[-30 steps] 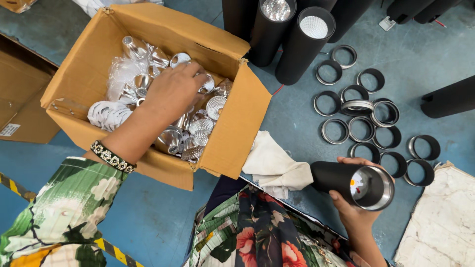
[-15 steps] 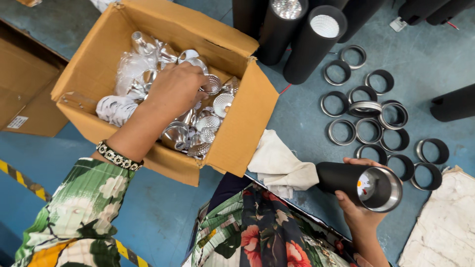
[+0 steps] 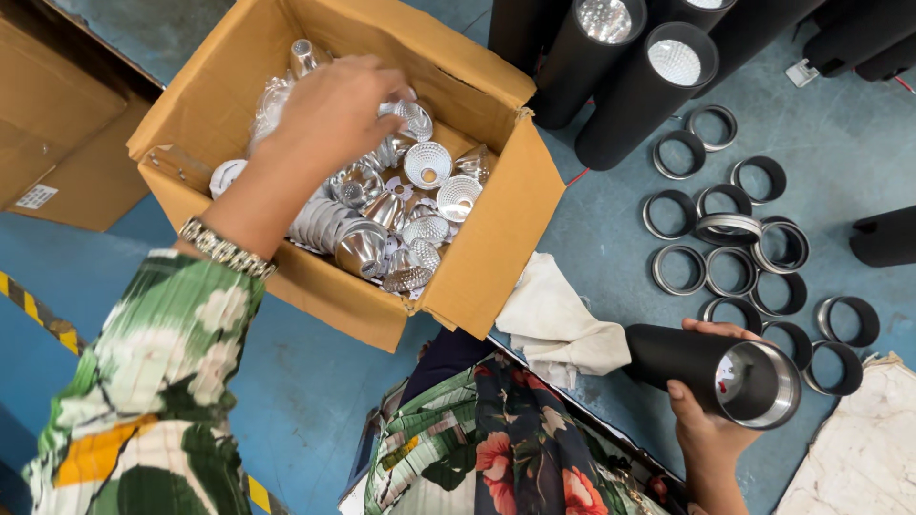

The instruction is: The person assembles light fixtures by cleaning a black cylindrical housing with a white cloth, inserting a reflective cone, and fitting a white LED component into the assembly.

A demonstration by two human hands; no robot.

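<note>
Head view. Left hand (image 3: 329, 114) is sunk into the open cardboard box (image 3: 496, 229), upper left of frame, fingers curled down among the silver reflector cups (image 3: 426, 164); whether they have closed on one, cannot tell. Right hand (image 3: 706, 434), lower right, grips a black cylindrical lamp housing (image 3: 711, 367), fingers wrapped round its body, open chrome-rimmed mouth facing right. White cloth (image 3: 553, 324) lies just beside the housing. Loose trim rings (image 3: 725, 272) are scattered on the blue floor to the right; more black housings (image 3: 630, 95) stand at top. Judgement: the cups look thin, light, shiny, easily dented or smudged; best pinched by the rim. The housing seems rigid and smooth, safest held mid-barrel.
</note>
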